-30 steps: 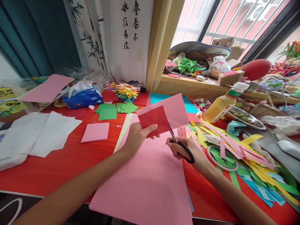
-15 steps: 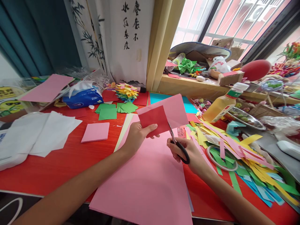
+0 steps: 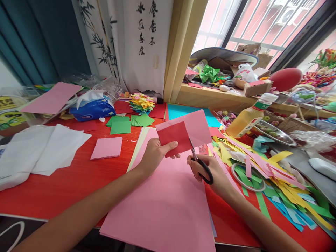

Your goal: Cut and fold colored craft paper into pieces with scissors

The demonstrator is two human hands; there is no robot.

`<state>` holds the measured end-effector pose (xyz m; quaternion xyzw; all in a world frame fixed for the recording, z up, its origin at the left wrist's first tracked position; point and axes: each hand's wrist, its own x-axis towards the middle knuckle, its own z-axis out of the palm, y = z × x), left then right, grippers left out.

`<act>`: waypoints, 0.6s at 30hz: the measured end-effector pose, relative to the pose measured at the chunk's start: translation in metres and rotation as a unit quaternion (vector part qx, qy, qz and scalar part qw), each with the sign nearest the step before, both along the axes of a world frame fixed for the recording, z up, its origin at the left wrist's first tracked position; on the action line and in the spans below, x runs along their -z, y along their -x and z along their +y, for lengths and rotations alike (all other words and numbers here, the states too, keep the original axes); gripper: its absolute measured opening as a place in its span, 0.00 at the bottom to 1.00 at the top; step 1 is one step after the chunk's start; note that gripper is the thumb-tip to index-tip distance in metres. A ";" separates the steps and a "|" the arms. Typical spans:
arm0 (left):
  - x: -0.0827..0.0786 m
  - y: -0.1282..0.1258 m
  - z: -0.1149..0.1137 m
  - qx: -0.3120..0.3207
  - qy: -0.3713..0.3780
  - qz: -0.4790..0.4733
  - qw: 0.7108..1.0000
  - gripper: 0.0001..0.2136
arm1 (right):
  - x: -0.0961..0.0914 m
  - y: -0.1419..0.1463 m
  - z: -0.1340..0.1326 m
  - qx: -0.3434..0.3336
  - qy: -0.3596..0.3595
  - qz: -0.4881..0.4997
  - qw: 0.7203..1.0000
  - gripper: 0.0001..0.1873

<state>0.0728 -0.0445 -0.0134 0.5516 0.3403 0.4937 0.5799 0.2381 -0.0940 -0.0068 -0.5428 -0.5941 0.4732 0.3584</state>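
Observation:
My left hand (image 3: 154, 154) pinches a red paper square (image 3: 173, 137) together with a pink sheet (image 3: 195, 126) behind it, both lifted over the table. My right hand (image 3: 210, 171) grips black-handled scissors (image 3: 200, 161), whose blades point up at the right edge of the red square, into the pink sheet. Under both hands lies a large pink paper sheet (image 3: 162, 203) on the red table (image 3: 65, 185).
White papers (image 3: 42, 148) and a small pink square stack (image 3: 107, 147) lie at left. Green squares (image 3: 120, 125), a blue tissue pack (image 3: 92, 109) and folded coloured pieces (image 3: 141, 102) sit behind. Coloured paper strips (image 3: 275, 175), a tape ring (image 3: 248, 176), a yellow bottle (image 3: 248, 117) crowd the right.
The scissor handles have closed a little and the blades have moved slightly up along the red square's edge. The held papers sit slightly lower and to the right.

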 end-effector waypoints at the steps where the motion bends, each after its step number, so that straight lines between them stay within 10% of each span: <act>1: 0.000 0.000 0.000 0.001 0.000 -0.003 1.000 0.11 | 0.000 0.000 0.000 0.004 0.001 -0.001 1.000 0.14; 18: -0.001 0.000 -0.001 0.026 -0.004 0.014 1.000 0.13 | -0.002 0.003 0.000 0.034 0.000 -0.052 0.998 0.16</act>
